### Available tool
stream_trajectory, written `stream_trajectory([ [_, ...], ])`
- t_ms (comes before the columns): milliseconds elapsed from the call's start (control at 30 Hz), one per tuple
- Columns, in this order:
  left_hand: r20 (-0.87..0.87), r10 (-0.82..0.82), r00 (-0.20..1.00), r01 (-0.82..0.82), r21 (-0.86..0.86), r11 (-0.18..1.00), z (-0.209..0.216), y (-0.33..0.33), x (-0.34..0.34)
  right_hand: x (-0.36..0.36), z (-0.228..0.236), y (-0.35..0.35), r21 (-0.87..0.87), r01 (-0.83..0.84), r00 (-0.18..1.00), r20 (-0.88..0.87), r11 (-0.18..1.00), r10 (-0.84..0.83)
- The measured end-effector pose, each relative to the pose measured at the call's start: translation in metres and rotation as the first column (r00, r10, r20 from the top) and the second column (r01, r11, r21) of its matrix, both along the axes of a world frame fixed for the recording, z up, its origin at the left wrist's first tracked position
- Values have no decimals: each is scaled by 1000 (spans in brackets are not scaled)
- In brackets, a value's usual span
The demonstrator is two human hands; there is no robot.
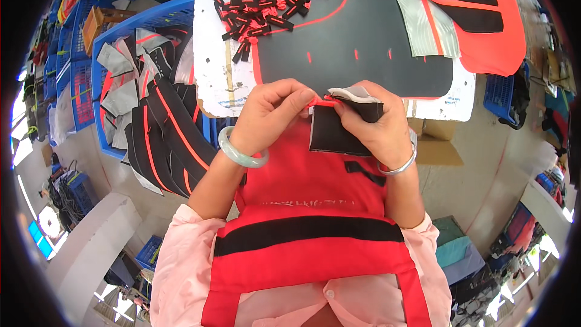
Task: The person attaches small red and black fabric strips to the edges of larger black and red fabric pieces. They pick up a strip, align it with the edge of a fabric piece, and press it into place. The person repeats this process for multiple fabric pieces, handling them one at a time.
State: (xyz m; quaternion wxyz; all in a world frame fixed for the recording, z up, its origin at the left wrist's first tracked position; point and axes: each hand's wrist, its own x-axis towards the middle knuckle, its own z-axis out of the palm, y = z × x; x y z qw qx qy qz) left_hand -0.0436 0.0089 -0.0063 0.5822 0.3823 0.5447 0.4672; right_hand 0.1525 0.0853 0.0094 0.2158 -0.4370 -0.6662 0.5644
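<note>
Just off the table's near edge, above my red apron [302, 184], both hands work on one piece of cloth. My right hand [387, 122] is closed on a folded black fabric piece [339, 135], thumb on top, a pale lining showing at its upper fold. At that piece's upper left edge runs a narrow red strip [325, 103]. My left hand [272, 112] pinches the strip's left end between thumb and fingertips. How the strip joins the black fabric is hidden by my fingers.
A heap of small black tabs with red stripes [254, 9] lies on the dark sheet [339, 48] covering the white table [212, 85]. Red, black and silver panels [466, 12] overlap the table's far right. At left, a blue crate [112, 30] overflows with black-and-red strips [172, 118].
</note>
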Motion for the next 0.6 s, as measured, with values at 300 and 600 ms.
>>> stream_trajectory([
  [300, -264, 24, 964, 24, 177, 984, -2, 10, 10, 2, -8, -1, 31, 34, 999, -21, 999, -33],
  [600, 88, 356, 930, -366, 167, 916, -12, 4, 56, 3, -10, -8, -9, 205, 972, -112, 979, -205],
])
